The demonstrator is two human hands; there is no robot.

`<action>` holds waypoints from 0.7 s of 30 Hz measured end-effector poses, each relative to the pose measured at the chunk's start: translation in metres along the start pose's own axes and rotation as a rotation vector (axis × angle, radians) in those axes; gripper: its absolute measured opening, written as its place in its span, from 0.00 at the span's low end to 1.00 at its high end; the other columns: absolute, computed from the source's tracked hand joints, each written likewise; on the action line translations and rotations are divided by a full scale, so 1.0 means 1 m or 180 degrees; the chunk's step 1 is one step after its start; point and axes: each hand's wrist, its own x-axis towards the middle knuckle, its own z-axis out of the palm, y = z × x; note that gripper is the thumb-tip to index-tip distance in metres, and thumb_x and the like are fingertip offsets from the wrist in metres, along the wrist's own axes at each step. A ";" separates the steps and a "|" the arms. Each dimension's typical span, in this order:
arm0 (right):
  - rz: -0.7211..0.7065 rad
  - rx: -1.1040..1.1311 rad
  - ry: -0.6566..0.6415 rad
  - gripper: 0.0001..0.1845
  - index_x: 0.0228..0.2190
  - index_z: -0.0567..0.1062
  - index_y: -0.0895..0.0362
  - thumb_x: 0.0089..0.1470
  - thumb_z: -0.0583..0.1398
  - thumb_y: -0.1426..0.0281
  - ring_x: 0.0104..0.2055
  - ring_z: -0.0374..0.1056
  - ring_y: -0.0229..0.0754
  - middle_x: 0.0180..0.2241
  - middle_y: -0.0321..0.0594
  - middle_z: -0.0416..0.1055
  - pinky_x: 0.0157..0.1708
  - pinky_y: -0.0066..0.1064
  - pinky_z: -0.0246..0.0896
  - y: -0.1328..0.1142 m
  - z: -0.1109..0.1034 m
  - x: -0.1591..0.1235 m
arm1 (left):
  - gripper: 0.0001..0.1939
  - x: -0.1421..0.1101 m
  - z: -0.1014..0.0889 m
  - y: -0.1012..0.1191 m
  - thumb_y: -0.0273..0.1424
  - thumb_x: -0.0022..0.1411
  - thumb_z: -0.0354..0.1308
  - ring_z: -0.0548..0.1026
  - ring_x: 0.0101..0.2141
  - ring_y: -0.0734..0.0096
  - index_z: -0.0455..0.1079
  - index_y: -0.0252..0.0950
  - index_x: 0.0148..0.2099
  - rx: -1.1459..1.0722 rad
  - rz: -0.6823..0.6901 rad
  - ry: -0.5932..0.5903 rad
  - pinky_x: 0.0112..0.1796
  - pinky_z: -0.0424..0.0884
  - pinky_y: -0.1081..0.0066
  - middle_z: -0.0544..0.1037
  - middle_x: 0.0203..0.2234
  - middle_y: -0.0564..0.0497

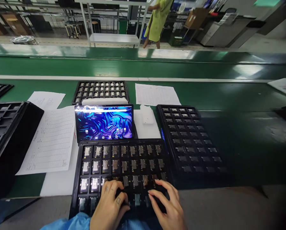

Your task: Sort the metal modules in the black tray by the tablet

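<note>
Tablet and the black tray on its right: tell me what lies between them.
In the head view, a small white block on a white foam sheet lies between the tablet and the right tray.

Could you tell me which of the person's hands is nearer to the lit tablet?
Left. The left hand lies on the near tray almost straight below the tablet; the right hand sits farther off to the right.

Beyond my worktop runs a green conveyor belt (143, 65). Behind it stand a white shelf rack (114, 38), stools (71, 28) and a glossy floor reflecting overhead light.
</note>
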 end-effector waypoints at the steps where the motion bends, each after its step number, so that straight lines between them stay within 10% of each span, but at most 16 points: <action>1: 0.0005 0.0019 -0.0033 0.06 0.34 0.72 0.52 0.58 0.55 0.72 0.47 0.61 0.50 0.44 0.45 0.63 0.41 0.44 0.67 0.000 0.000 -0.001 | 0.19 0.001 -0.003 0.000 0.12 0.47 0.62 0.66 0.42 0.59 0.61 0.37 0.34 -0.0093 0.0081 -0.0042 0.42 0.66 0.59 0.66 0.39 0.49; 6: -0.0077 0.0303 -0.0060 0.06 0.34 0.73 0.53 0.57 0.57 0.74 0.46 0.64 0.47 0.42 0.44 0.66 0.42 0.38 0.68 -0.008 -0.003 0.004 | 0.08 0.004 -0.013 -0.002 0.21 0.64 0.47 0.67 0.28 0.70 0.57 0.37 0.33 -0.0393 0.0876 -0.0183 0.31 0.66 0.70 0.70 0.26 0.53; 12: -0.0690 0.1314 -0.0343 0.11 0.34 0.71 0.55 0.61 0.55 0.61 0.31 0.67 0.39 0.26 0.37 0.71 0.30 0.29 0.67 -0.041 0.004 0.022 | 0.11 0.001 -0.015 -0.003 0.19 0.55 0.54 0.70 0.28 0.71 0.57 0.39 0.36 -0.0870 0.0326 -0.0182 0.28 0.67 0.76 0.72 0.26 0.54; 21: -0.0278 0.1673 -0.0526 0.16 0.24 0.62 0.55 0.65 0.48 0.66 0.22 0.64 0.32 0.20 0.32 0.65 0.22 0.19 0.60 -0.053 0.026 0.014 | 0.11 0.000 -0.022 -0.001 0.42 0.69 0.44 0.73 0.28 0.71 0.55 0.42 0.46 -0.1378 0.0432 -0.0012 0.31 0.69 0.75 0.76 0.26 0.54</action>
